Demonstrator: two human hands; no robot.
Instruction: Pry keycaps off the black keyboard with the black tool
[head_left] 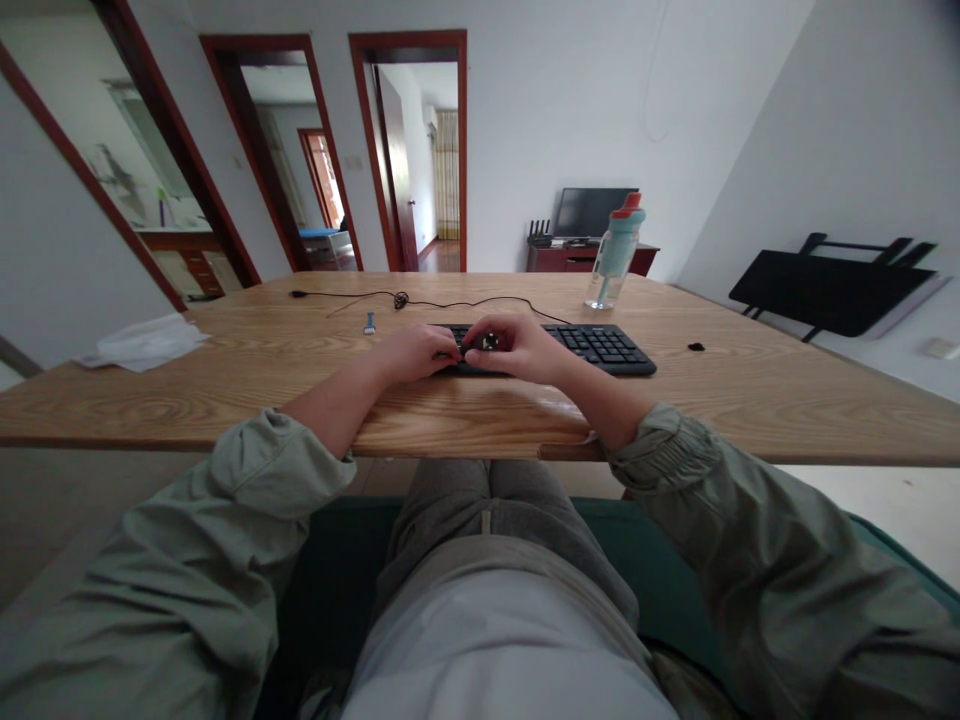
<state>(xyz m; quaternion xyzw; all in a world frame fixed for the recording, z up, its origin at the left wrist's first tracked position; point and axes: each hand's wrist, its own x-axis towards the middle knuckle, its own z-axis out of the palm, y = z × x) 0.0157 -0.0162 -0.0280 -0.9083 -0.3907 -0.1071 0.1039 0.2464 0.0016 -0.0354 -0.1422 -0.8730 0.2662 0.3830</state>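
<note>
A black keyboard [607,348] lies flat on the wooden table in front of me. My left hand [412,352] is at its left end, fingers bent and drawn together low over the keys. My right hand [525,347] arches over the left-middle part, thumb and fingertips pinched close to the left fingertips. Dark keys with a few light spots show through the gap under the right hand. Whatever lies between the fingertips of either hand is too small or hidden to name. Both hands cover much of the keyboard's left half.
The keyboard's black cable [465,304] runs left behind it, with a knotted bundle. A small blue-and-white item [369,323] lies left, a crumpled white tissue [146,342] farther left. A small black piece [696,347] lies right. A water bottle [615,255] stands behind the keyboard on the table [795,400].
</note>
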